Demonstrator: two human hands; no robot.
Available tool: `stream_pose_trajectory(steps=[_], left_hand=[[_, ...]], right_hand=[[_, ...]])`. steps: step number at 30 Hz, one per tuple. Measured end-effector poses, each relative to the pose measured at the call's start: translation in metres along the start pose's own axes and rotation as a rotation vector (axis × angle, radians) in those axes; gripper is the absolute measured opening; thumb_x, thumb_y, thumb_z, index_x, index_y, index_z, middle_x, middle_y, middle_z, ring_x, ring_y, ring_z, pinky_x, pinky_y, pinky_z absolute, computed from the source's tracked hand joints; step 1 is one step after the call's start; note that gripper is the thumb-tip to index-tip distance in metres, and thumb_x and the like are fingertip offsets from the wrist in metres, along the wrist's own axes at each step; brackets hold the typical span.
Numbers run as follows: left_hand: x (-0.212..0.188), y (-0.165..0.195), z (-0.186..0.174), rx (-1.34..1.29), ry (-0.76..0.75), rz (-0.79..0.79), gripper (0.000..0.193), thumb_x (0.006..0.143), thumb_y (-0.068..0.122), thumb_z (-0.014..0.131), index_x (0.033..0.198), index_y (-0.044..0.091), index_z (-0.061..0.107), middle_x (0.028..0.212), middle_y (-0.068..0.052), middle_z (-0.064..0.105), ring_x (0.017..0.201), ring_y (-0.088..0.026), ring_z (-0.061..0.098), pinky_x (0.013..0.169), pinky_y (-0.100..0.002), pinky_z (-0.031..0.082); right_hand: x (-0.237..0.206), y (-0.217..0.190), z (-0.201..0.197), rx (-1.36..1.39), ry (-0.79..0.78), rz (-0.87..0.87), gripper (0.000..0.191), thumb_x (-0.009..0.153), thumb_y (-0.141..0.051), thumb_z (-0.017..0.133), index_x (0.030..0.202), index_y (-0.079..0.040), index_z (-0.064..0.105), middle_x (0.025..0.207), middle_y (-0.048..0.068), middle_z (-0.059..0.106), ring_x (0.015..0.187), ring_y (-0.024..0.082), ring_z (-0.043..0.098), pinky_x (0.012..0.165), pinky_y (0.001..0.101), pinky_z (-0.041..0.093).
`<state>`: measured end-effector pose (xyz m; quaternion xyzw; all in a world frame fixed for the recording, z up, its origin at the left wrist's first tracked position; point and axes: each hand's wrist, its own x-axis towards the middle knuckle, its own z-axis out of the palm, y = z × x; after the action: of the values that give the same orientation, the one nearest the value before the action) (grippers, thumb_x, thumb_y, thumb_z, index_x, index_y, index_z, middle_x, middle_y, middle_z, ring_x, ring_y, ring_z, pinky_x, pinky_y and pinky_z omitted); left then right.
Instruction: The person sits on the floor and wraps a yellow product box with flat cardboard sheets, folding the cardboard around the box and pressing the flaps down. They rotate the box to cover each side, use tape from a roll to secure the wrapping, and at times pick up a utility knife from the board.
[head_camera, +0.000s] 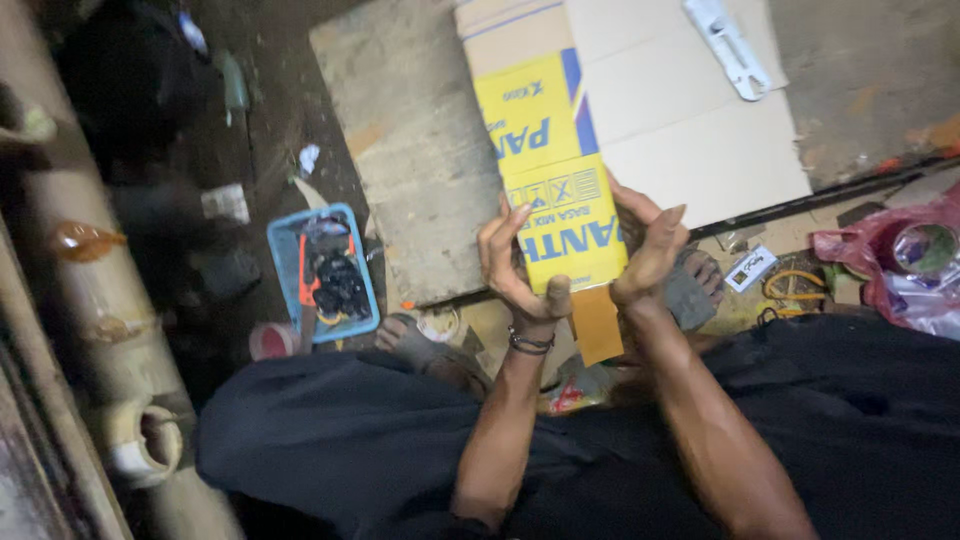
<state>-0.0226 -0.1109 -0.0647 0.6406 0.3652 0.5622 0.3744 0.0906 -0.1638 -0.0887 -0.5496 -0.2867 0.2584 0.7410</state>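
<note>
Cardboard, a flattened box with a yellow printed panel (560, 190), lies over a grey board (410, 150) on the floor, its near end pinched between the left hand (515, 265) and the right hand (645, 250), each grip closed against a long edge of the yellow strip. To work that strip well, I judge both palms should press evenly along the edges so it stays square, with thumbs kept low near the brown tab. A blue basket (285, 240) of tools sits just left and a white plastic bracket (728, 45) rests on the far flap
</note>
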Motion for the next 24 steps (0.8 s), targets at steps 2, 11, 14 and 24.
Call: stream_pose_trajectory(steps=[2,11,14,24], left_hand=[[-0.002,0.000,0.000,-0.013,0.012,-0.034,0.091,0.093,0.079,0.054,0.132,-0.003,0.060,0.118,-0.020,0.057,0.115,-0.035,0.063,0.123,-0.053,0.047],[-0.004,0.013,0.003,0.010,0.058,0.024,0.083,0.099,0.072,0.050,0.130,-0.004,0.061,0.122,-0.021,0.059,0.120,-0.034,0.061,0.110,-0.047,0.049],[-0.008,0.010,0.009,0.054,0.076,0.088,0.083,0.101,0.071,0.046,0.132,-0.004,0.061,0.129,-0.022,0.058,0.128,-0.035,0.057,0.116,-0.047,0.044],[-0.020,-0.022,0.011,-0.017,0.019,0.016,0.081,0.104,0.069,0.040,0.137,-0.004,0.051,0.132,-0.019,0.051,0.128,-0.032,0.053,0.116,-0.048,0.042]], right_hand=[[-0.004,0.005,-0.002,0.015,0.055,0.009,0.091,0.111,-0.062,0.022,0.127,0.018,0.062,0.126,0.027,0.069,0.113,0.028,0.070,0.105,0.0369,0.055],[0.008,-0.013,0.000,-0.162,0.142,0.135,0.067,0.111,-0.041,0.043,0.116,0.018,0.073,0.102,0.036,0.065,0.083,0.028,0.053,0.080,0.0385,0.042],[0.005,-0.042,-0.006,-0.011,-0.056,-0.025,0.059,0.110,-0.039,0.041,0.121,0.013,0.066,0.122,0.025,0.071,0.111,0.026,0.070,0.101,0.0350,0.056],[0.031,-0.062,-0.003,-0.181,-0.254,-0.331,0.064,0.113,-0.048,0.037,0.110,0.001,0.077,0.129,0.026,0.069,0.135,0.045,0.061,0.123,0.0507,0.040]])
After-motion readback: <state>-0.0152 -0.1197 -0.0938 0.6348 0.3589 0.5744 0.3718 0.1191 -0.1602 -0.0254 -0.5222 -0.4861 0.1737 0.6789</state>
